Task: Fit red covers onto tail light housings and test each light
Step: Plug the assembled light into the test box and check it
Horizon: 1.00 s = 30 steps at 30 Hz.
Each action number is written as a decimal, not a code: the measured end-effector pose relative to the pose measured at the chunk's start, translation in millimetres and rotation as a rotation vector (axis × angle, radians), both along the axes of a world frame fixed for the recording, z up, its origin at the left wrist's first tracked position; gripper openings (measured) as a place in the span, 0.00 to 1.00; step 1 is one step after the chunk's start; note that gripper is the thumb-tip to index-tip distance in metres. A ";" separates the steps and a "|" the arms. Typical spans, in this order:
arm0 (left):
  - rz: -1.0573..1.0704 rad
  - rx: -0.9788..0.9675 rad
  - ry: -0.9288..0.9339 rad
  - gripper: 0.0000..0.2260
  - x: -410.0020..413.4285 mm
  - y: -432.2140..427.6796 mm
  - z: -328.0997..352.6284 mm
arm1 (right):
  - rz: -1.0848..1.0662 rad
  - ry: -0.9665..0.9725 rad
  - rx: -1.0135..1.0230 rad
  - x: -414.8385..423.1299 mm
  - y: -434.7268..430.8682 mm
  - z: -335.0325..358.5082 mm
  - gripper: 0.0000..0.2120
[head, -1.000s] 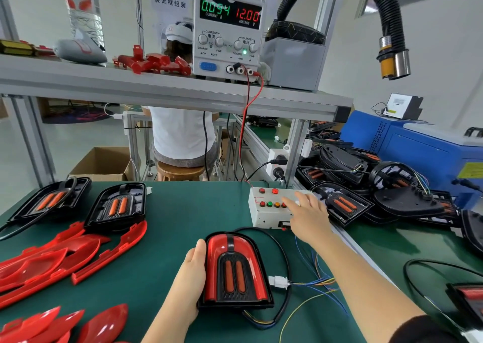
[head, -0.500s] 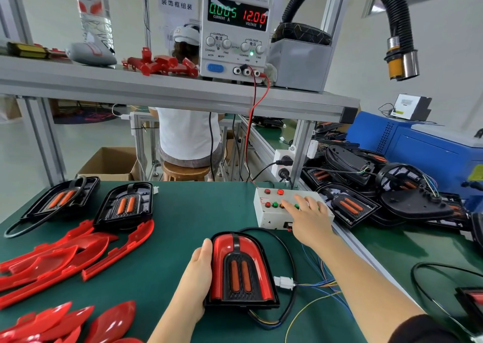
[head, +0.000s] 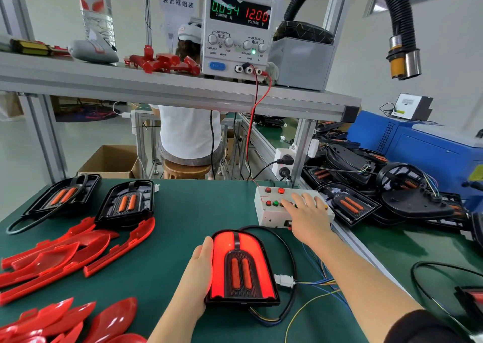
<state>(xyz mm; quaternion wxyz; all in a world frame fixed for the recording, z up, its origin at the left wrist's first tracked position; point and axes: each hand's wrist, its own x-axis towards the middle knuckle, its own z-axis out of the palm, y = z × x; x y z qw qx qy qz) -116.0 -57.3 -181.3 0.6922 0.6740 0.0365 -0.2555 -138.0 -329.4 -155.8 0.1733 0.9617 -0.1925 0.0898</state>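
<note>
A tail light point(head: 241, 267) with its red cover fitted lies on the green mat point(head: 198, 212), glowing bright red. My left hand point(head: 200, 269) rests flat against its left side, fingers straight. My right hand point(head: 305, 214) lies on the white test box point(head: 269, 212), fingers spread over its red and green buttons. A white connector point(head: 283, 281) joins the light to coloured wires on its right. The power supply point(head: 239, 26) on the shelf reads 0.054 A and 12.00 V.
Two uncovered black housings point(head: 125, 202) sit at the back left, above loose red covers point(head: 65, 256). More red covers point(head: 78, 319) lie at the bottom left. A pile of black housings point(head: 379, 185) fills the right. A person sits beyond the bench.
The tail light has lit up bright red and the current reading rose from 0.005 to 0.054 A. My right hand's fingers have shifted slightly on the test box buttons.
</note>
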 end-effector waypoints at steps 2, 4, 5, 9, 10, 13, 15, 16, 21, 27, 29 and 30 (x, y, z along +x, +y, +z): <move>0.000 0.011 -0.001 0.16 0.0 0.4 0.7 | -0.007 -0.003 0.025 0.3 0.3 0.5 0.31; -0.008 0.018 0.002 0.17 0.3 0.6 1.1 | -0.019 0.000 0.052 1.3 1.6 1.8 0.30; -0.013 0.021 0.004 0.18 0.6 0.6 1.1 | -0.026 0.002 0.066 2.0 2.8 2.4 0.30; -0.012 0.028 0.006 0.19 0.0 0.9 2.1 | -0.023 0.001 0.136 6.7 12.5 3.9 0.33; -0.010 0.030 0.005 0.19 -0.3 0.9 2.4 | -0.013 -0.002 0.152 8.2 15.5 4.3 0.34; -0.008 0.027 0.009 0.20 -1.5 1.1 3.8 | 0.013 -0.006 0.193 12.5 23.0 6.1 0.34; -0.007 0.017 0.017 0.20 -2.0 1.5 4.8 | 0.024 -0.005 0.203 14.5 26.1 7.4 0.35; -0.008 0.016 0.019 0.20 -2.4 1.5 5.5 | 0.029 -0.005 0.205 15.1 27.0 7.9 0.35; -0.010 0.002 0.018 0.19 -3.6 2.6 6.7 | 0.032 0.024 0.196 16.2 28.7 7.8 0.35; -0.008 0.015 0.023 0.19 -5.6 4.2 8.8 | -0.001 0.058 0.258 19.0 29.3 9.0 0.35; -0.007 0.025 0.024 0.18 -6.7 4.3 10.2 | -0.007 0.063 0.263 19.9 30.1 8.8 0.35; -0.007 0.024 0.022 0.18 -7.2 4.3 11.1 | -0.008 0.062 0.265 20.1 30.6 8.5 0.35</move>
